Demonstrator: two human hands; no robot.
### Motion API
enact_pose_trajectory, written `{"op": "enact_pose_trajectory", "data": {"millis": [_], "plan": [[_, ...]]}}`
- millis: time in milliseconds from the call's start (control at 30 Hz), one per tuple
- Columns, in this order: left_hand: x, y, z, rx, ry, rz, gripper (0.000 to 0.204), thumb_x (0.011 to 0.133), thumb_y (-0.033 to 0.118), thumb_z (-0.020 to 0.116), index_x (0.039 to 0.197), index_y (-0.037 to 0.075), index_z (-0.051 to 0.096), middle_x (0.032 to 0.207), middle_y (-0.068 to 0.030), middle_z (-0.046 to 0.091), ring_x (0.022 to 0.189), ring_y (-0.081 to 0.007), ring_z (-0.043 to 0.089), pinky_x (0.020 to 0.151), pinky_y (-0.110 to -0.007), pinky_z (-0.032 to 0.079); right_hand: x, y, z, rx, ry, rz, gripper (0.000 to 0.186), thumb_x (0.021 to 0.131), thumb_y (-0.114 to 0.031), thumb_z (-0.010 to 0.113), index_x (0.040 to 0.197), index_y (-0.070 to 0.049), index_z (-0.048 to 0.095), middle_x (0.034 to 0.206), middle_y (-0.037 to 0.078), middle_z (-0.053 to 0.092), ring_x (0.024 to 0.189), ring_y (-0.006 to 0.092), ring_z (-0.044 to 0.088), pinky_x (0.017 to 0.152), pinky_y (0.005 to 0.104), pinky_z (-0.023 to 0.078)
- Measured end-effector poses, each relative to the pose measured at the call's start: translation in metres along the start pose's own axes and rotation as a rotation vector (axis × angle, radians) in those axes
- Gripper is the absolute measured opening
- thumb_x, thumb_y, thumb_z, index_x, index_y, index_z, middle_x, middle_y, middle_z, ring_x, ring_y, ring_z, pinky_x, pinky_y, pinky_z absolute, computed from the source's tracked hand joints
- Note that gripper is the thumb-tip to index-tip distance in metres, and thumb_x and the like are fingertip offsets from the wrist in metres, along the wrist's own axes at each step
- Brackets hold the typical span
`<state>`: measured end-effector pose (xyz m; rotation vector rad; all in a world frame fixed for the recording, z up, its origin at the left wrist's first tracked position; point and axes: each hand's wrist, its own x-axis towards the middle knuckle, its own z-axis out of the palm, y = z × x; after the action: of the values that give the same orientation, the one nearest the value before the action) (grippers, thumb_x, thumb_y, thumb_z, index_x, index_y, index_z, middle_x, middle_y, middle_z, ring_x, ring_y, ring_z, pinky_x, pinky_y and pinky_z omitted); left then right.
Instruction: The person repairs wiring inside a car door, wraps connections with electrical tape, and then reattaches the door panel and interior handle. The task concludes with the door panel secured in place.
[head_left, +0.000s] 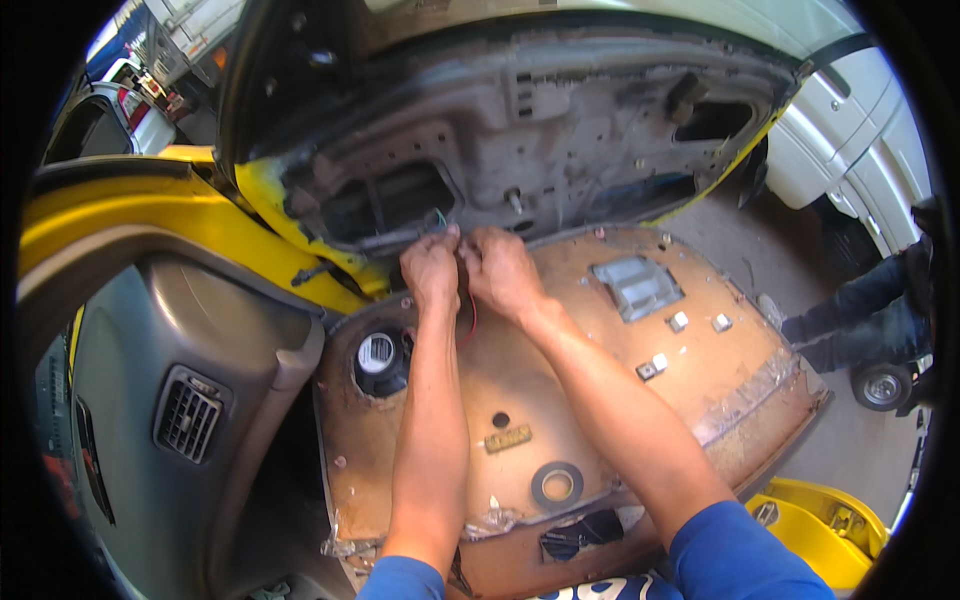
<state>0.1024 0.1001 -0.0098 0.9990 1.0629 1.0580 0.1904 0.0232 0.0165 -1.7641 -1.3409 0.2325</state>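
My left hand (430,268) and my right hand (500,270) meet at the lower edge of a grey, yellow-edged door shell (480,150). The left fingers pinch thin wires, with a teal end (440,218) sticking up and a red wire (472,322) hanging below. The right fingers are closed beside them; what they grip is hidden. Beneath my arms lies a tan trim panel (560,390) with a black speaker (378,362), a grey plastic piece (636,287), a black tape roll (557,485), a small yellowish block (507,438) and several small clips (679,321).
A dark dashboard with a vent (190,410) and yellow body frame (110,195) are at left. A white vehicle (840,130) stands at upper right, with another person's jeans-clad leg (860,300) and a small wheel (880,385) below. A yellow part (820,525) sits at lower right.
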Motion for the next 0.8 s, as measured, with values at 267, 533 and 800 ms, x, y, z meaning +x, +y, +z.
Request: {"op": "enact_pose_trajectory", "data": {"millis": [267, 533, 800], "plan": [[0.0, 0.006, -0.003, 0.5, -0.037, 0.237, 0.028, 0.104, 0.017, 0.061, 0.097, -0.005, 0.077, 0.077, -0.0139, 0.072, 0.07, -0.023, 0.07, 0.066, -0.036, 0.053, -0.057, -0.021, -0.08, -0.017, -0.758, 0.012, 0.03, 0.09, -0.028, 0.076, 0.097, 0.001, 0.072, 0.089, 0.021, 0.074, 0.089, 0.0408, 0.073, 0.079, 0.0498, 0.057], [-0.009, 0.027, 0.001, 0.853, -0.035, 0.317, 0.039, 0.101, 0.03, 0.062, 0.101, -0.006, 0.078, 0.095, -0.0294, 0.074, 0.098, -0.0461, 0.071, 0.09, -0.051, 0.053, -0.149, -0.079, -0.159, -0.195, -1.312, 0.06, 0.036, 0.089, -0.016, 0.074, 0.12, 0.001, 0.066, 0.115, 0.023, 0.072, 0.109, 0.0405, 0.072, 0.091, 0.0489, 0.058], [-0.103, 0.086, -0.022, 0.911, -0.794, 0.388, 0.03, 0.094, 0.028, 0.075, 0.108, 0.001, 0.076, 0.097, -0.015, 0.076, 0.092, -0.0292, 0.074, 0.084, -0.039, 0.057, -0.155, -0.058, -0.16, -0.111, -1.013, 0.191, 0.022, 0.094, -0.016, 0.066, 0.104, 0.003, 0.07, 0.092, 0.027, 0.073, 0.094, 0.045, 0.072, 0.084, 0.0503, 0.057]]}}
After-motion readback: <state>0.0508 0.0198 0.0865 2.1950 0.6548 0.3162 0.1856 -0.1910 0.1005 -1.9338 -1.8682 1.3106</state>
